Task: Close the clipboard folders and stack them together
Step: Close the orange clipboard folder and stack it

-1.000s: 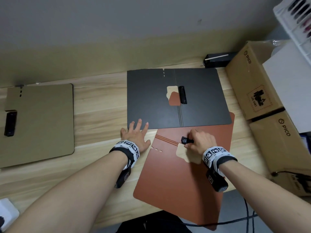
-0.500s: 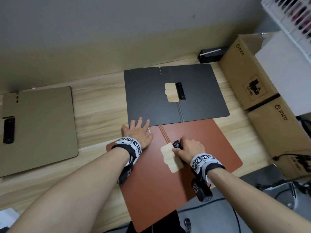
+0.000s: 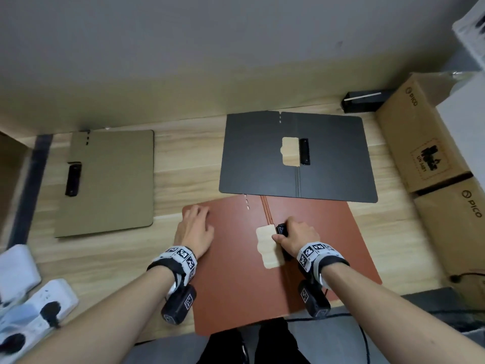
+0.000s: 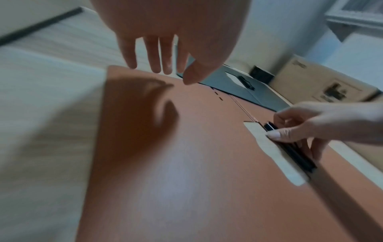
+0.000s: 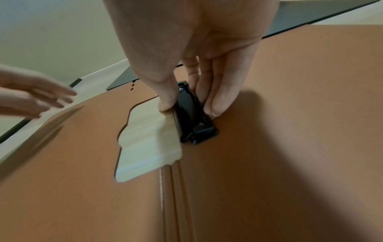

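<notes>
A red-brown clipboard folder [image 3: 236,279] lies open and flat at the table's front edge, its front overhanging. My right hand [image 3: 282,232] pinches its black clip [image 3: 280,228] between thumb and fingers; the right wrist view shows this grip [image 5: 189,109] on the clip [image 5: 196,126]. My left hand [image 3: 199,216] is over the folder's left flap with straight fingers, just above it in the left wrist view [image 4: 172,75]. A black folder [image 3: 336,158] lies open right behind the red one. A tan folder [image 3: 112,179] lies closed at the far left.
Two cardboard boxes [image 3: 425,143] [image 3: 456,232] line the table's right side. A small black box [image 3: 363,101] sits at the back by the wall. A white power strip [image 3: 39,306] and a white object [image 3: 15,269] lie at the front left.
The red folder has turned and slid left, from tilted to square with the table edge and free of the black folder. My left hand moved from the table onto its left flap. My right hand kept the clip.
</notes>
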